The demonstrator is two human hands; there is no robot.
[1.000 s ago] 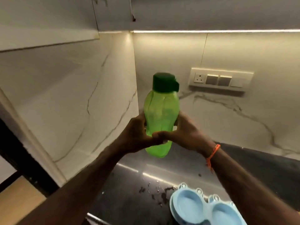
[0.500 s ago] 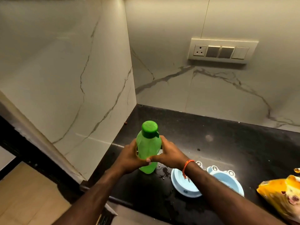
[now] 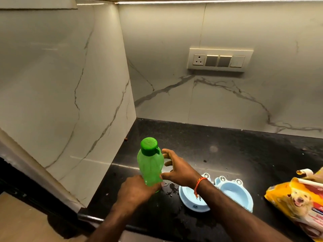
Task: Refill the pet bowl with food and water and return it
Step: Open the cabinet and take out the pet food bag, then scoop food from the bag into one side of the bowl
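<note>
Black polished stone table is carrying everything, hemmed by marble-look walls. You are standing the translucent green plastic bottle (image 3: 150, 167) with its cap on, your left hand (image 3: 135, 193) wrapping its base, your right hand (image 3: 176, 169) spreading open beside it, holding nothing. It probably handles light but wet-slippery; grip the waist. Under your right wrist is sitting the pale blue twin pet bowl (image 3: 232, 194), the yellow dog-food bag (image 3: 295, 205) further right.

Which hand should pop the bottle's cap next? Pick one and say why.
Right. The right hand is open beside the green bottle, nearest its cap; the left hand has its grip around the base, steadying it.
</note>
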